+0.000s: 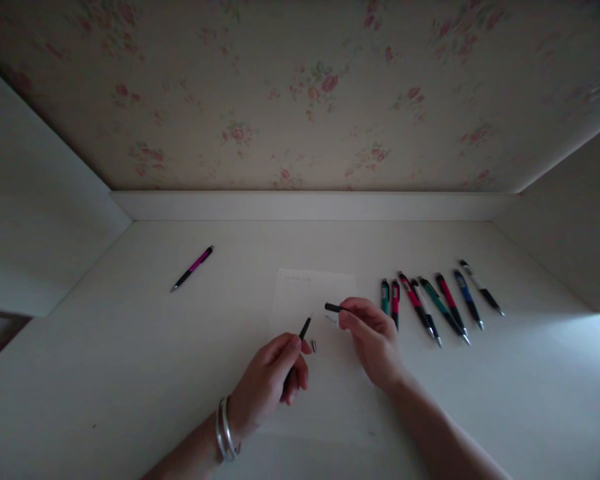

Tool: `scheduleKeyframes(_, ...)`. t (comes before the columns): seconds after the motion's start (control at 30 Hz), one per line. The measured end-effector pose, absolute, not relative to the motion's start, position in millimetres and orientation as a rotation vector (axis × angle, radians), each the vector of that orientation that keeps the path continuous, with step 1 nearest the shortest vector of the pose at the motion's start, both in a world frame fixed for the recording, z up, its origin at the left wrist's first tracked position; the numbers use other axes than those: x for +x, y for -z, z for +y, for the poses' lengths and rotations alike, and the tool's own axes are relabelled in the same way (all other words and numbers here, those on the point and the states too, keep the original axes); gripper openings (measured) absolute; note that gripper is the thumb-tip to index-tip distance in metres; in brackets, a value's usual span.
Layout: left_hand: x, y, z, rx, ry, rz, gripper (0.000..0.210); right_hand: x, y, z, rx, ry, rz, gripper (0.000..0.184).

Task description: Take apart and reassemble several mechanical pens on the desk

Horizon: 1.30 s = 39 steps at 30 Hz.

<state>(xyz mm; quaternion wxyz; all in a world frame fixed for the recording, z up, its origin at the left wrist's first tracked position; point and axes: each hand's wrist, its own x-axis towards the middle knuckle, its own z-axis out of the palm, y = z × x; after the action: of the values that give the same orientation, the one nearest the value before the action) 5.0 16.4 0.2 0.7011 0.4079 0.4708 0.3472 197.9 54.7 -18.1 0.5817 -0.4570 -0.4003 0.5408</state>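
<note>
My left hand (273, 370) is over the left edge of the sheet of paper (325, 400), its thumb and index finger pinched on a slim dark pen part (305, 329) whose thin tip slants up and away over the sheet. My right hand (377, 343) is at the sheet's right edge, its thumb and fingers closed on a short black piece (333, 307) that points leftward across the paper. The two held parts are near each other but apart. A small silvery cone (314, 347) shows over the middle of the sheet, just beside my left fingertips; I cannot tell whether it touches them. To the right of the sheet I see eight pens (440, 305) in a loose row, the nearest two partly behind my right hand. Well to the left of the sheet lies a purple pen (193, 268). Beyond its far edge rises a floral wall (310, 120).
</note>
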Motion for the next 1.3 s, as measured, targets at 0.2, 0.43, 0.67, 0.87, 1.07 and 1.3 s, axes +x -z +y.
scheduleKeyframes(0.2,3.1,-2.1,17.0,0.960,-0.718,1.037,0.045,192.7,13.8,55.2,-0.935,-1.381,-0.919,0.009)
scheduleKeyframes(0.43,1.9,-1.6,15.9,0.984,-0.696,1.034,0.044,192.1,13.0,56.6,-0.909,-1.401,-0.868,0.013)
scheduleKeyframes(0.67,2.2,0.9,15.1,1.019,-0.672,1.051,0.042,191.0,15.6,55.3,-0.881,-1.390,-0.911,0.013)
scheduleKeyframes(0.87,2.3,-0.9,14.3,1.034,-0.657,1.057,0.042,190.8,15.5,54.9,-0.908,-1.381,-1.014,0.014)
scheduleKeyframes(1.07,1.7,-0.4,12.6,1.059,-0.659,1.065,0.041,192.3,13.9,52.9,-0.936,-1.332,-1.103,0.017)
scheduleKeyframes(1.3,1.6,-1.7,13.8,1.060,-0.647,1.077,0.041,191.7,12.0,52.3,-0.947,-1.437,-1.033,0.018)
